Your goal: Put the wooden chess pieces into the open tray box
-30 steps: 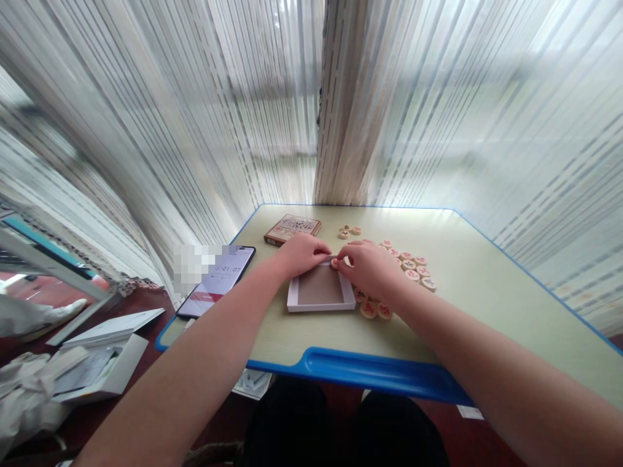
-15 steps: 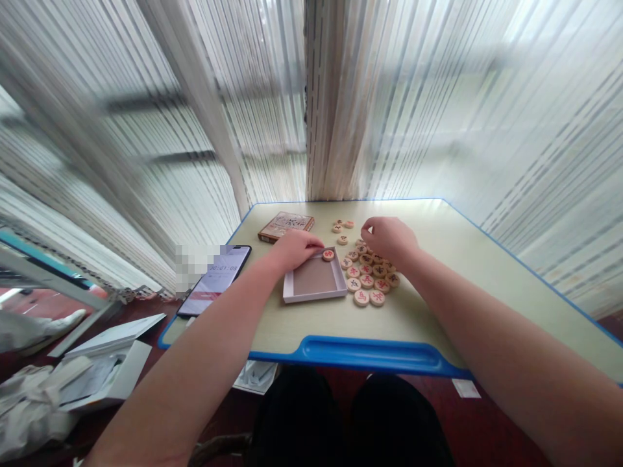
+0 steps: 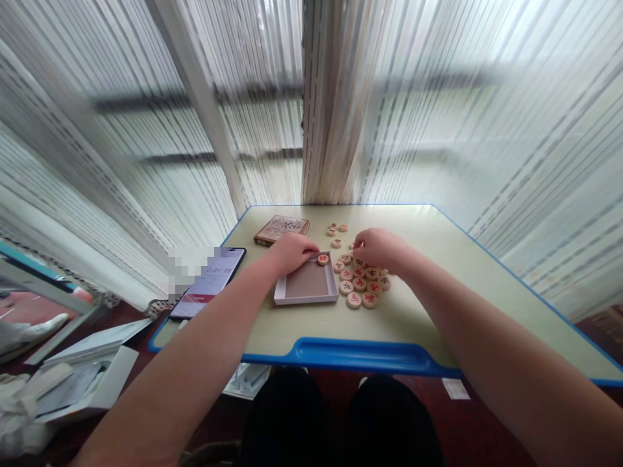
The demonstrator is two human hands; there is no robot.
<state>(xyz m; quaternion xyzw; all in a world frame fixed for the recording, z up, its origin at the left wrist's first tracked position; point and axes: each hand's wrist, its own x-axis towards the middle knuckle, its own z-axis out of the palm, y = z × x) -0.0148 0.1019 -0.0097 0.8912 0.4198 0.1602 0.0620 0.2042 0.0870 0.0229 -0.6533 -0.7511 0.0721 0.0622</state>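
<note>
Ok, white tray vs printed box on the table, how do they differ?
The white tray is pale and plain-walled; the printed box is brownish with dark lettering.
The white tray lies open side up with one red-marked piece inside; the printed box shows a covered top.
The white tray sits nearer the person than the printed box.
Both lie flat on the table.

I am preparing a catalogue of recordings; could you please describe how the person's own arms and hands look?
The left forearm and right forearm are bare: no sleeve, watch or bracelet shows. The left hand and right hand wear no gloves; whether any rings, I cannot tell.
</note>
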